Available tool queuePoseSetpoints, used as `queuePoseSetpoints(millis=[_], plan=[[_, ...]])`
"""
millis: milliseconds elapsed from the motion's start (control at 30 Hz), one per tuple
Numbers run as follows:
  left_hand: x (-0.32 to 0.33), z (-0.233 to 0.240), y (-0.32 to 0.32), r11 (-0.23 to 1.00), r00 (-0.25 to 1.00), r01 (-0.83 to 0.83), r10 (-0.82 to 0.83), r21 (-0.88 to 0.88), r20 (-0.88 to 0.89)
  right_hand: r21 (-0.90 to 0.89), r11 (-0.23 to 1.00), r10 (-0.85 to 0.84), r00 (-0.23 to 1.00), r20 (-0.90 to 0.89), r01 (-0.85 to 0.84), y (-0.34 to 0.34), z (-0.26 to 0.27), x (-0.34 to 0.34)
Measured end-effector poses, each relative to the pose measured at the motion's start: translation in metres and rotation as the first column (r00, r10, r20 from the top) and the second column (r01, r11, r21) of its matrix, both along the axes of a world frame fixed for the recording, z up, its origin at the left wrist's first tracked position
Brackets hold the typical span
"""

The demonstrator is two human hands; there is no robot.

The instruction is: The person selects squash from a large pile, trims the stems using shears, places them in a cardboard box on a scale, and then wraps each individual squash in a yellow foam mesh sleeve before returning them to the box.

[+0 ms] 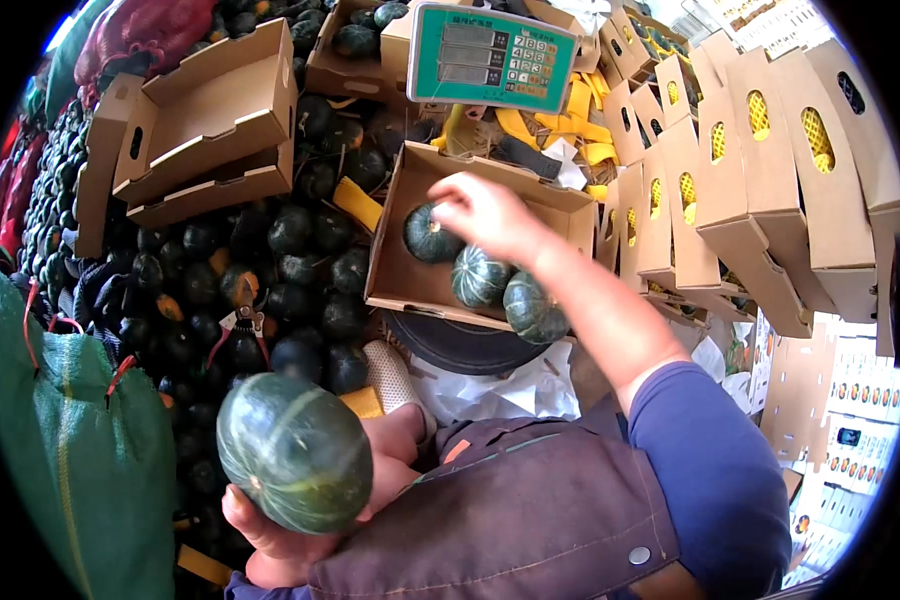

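A large dark green kabocha squash (295, 452) rests in my left hand (277, 536), low on the left, with my thumb visible beneath it. My right hand (487, 214) reaches over an open cardboard box (412, 289). Its curled fingers overlap the stem end of a dark squash (429, 238) in that box; whether they grip it is unclear. Two paler-striped squashes, a middle one (480, 277) and a nearer one (534, 309), sit beside it, partly under my forearm. The box stands on a round black support (450, 345).
A green scale display (495, 60) rises behind the box. Piled squashes (292, 229) cover the left side, with pruning shears (246, 322) on top. Cardboard trays (210, 112) stand on the pile; packed boxes (750, 157) line the right. A green mesh sack (75, 450) is at far left.
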State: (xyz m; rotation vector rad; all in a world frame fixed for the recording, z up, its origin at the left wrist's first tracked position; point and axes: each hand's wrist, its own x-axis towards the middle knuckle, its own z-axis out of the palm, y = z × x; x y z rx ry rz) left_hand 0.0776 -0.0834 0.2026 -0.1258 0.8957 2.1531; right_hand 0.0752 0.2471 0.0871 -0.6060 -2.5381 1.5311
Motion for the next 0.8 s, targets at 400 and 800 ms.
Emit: queuePoseSetpoints(millis=[400, 800], plan=[[0.003, 0.003, -0.001, 0.964, 0.951, -0.198, 0.233, -0.177, 0.204, -0.02, 0.976, 0.189, 0.803, 0.565, -0.216, 0.063, -0.049, 0.133], [0.006, -0.001, -0.003, 0.995, 0.983, -0.085, 0.092, -0.051, 0.158, -0.756, 0.652, 0.065, 0.998, -0.018, -0.056, 0.035, -0.041, 0.088]])
